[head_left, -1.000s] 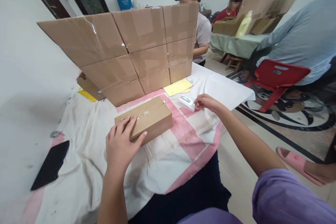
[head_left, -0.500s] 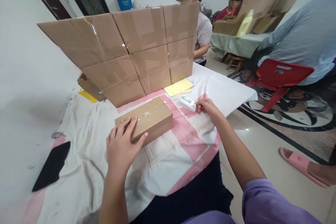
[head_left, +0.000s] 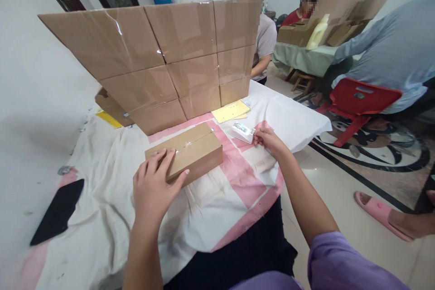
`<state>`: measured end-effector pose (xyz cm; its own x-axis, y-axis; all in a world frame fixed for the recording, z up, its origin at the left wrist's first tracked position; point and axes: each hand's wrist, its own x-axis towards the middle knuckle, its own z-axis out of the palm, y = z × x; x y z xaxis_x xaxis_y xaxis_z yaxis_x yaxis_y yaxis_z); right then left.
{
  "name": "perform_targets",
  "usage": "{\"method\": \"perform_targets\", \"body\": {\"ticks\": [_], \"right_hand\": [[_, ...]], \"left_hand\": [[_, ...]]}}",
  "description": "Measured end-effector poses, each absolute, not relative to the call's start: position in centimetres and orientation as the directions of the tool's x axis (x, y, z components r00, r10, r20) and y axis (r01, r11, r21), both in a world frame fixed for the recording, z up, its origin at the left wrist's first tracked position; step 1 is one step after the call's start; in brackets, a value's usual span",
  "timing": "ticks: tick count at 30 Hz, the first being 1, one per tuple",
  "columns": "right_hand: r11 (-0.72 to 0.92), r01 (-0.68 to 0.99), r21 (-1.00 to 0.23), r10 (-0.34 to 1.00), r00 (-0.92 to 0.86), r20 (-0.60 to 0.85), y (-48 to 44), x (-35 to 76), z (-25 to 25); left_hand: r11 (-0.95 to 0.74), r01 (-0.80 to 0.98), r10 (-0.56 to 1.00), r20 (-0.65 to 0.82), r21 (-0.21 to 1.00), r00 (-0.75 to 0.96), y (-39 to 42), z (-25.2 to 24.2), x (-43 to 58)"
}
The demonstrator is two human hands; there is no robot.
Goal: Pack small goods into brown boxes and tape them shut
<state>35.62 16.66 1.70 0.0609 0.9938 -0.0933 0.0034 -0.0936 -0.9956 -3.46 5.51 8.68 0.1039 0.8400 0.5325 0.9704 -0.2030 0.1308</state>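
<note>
A closed cardboard box [head_left: 200, 152] lies on the table in front of me, with a strip of clear tape along its top seam. My left hand [head_left: 154, 176] rests on its near left end, fingers spread over the top and thumb along the front side. To the right of the box stands a white tape dispenser [head_left: 242, 133] with a roll of clear tape in it. At the dispenser's right end my right hand [head_left: 267, 138] is closed in a pinch, fingertips at the tape's end; the tape itself barely shows there.
A tall cardboard partition [head_left: 163, 63] stands across the table, yellow cards [head_left: 231, 111] at its foot. A black flat object [head_left: 58, 210] lies at left, an open carton [head_left: 113, 108] behind. Across sits a person [head_left: 265, 38]; others sit by a second table [head_left: 295, 56]. A red chair [head_left: 363, 97] is at right.
The view has shifted slightly, so everything sits a little further left and up. Both hands keep their places, the left on the box and the right at the dispenser.
</note>
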Motion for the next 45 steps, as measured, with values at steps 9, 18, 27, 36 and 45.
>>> {"method": "perform_targets", "body": {"ticks": [9, 18, 27, 36, 45], "right_hand": [[-0.038, -0.004, -0.999, 0.997, 0.071, -0.038, 17.3, 35.6, 0.6], [0.08, 0.003, -0.997, 0.989, 0.128, 0.08, 15.4, 34.8, 1.4], [0.148, 0.014, -0.989, 0.985, -0.089, 0.146, 11.7, 31.3, 6.7], [0.342, 0.258, -0.904, 0.913, -0.32, 0.254, 13.6, 22.0, 15.3], [0.588, 0.527, -0.614, 0.702, -0.71, 0.063, 17.8, 16.0, 19.2]], "left_hand": [[-0.177, 0.981, 0.842, 0.528, 0.08, 0.109, 5.5, 8.6, -3.4], [-0.196, 0.978, 0.845, 0.517, 0.066, 0.135, 5.1, 9.3, -3.1], [-0.23, 0.973, 0.837, 0.516, 0.029, 0.182, 5.5, 9.4, -3.6], [-0.345, 0.938, 0.795, 0.54, 0.03, 0.275, 7.0, 9.1, -5.5], [-0.364, 0.93, 0.764, 0.589, 0.054, 0.264, 7.0, 8.8, -5.3]]}}
